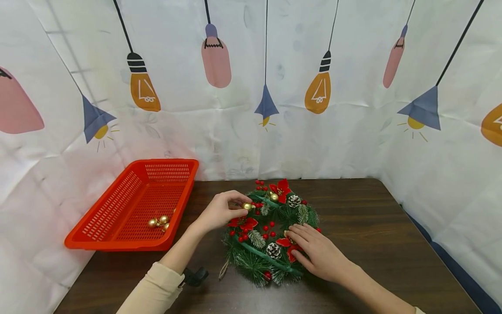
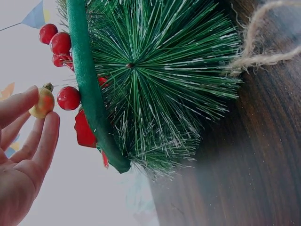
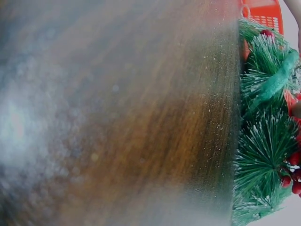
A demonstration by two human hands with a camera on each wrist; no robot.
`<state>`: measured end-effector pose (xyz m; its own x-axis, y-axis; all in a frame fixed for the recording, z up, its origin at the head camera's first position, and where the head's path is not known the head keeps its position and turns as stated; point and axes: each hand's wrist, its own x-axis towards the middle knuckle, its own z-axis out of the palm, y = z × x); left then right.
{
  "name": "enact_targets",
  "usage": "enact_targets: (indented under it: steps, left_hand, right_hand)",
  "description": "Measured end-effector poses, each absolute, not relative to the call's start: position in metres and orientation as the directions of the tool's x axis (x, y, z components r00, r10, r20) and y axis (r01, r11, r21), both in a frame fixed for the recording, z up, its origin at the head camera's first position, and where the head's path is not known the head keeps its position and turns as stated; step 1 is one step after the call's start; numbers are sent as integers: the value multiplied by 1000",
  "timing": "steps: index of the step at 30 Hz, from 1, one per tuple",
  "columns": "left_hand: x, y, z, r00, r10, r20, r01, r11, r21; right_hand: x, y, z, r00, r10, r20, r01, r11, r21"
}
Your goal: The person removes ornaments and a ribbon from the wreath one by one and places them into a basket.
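Note:
A green wreath [image 1: 251, 261] with red poinsettias, red berries and pinecones lies on the table. Above its left upper part, my left hand [image 1: 221, 211] pinches a small gold ball ornament [image 1: 247, 206] between thumb and fingers; the ball [image 2: 43, 102] shows beside a red berry in the left wrist view. My right hand [image 1: 319, 253] rests on the wreath's right side, fingers nearly straight over a red poinsettia [image 1: 291, 252], with a bit of gold showing by the fingertips. Another gold ball [image 1: 273, 197] sits on the wreath near the top poinsettia. The right wrist view catches mostly tabletop and the wreath's edge.
An orange-red plastic basket [image 1: 135, 209] stands at the left with several gold balls [image 1: 158, 221] inside. A twine loop [image 1: 223, 270] sticks out from the wreath's lower left. Behind the dark wooden table [image 1: 353, 205] hangs a white curtain printed with lamps.

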<state>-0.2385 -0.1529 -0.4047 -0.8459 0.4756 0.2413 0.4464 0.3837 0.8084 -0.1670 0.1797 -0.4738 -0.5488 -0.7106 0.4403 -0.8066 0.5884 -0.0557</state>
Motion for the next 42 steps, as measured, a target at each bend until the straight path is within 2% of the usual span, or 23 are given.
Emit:
enact_targets:
  steps: [10,42]
  left_hand:
    - [-235,-163,-401,-847,466,254,448,369,815]
    - [-227,-211,-391,-902,324,284,400,381,834]
  right_hand:
    - [-166,179,-473,-552,-710,437,-805,591,-57]
    - [-163,180,-474,-558,-702,443,-798,600,-54]
